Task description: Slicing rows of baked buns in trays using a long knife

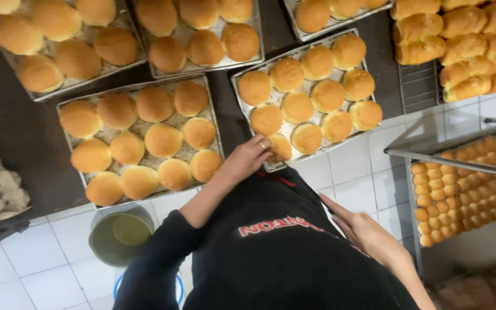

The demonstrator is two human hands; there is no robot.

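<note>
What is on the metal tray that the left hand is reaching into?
The tray holds round golden buns in rows on a paper liner. The left hand touches the near corner bun, covering part of it.

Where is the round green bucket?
In the head view, the round green bucket sits low on the left, on the white tiled floor, below the tray of buns.

Four bun trays lie on the table, rack at right.
</note>
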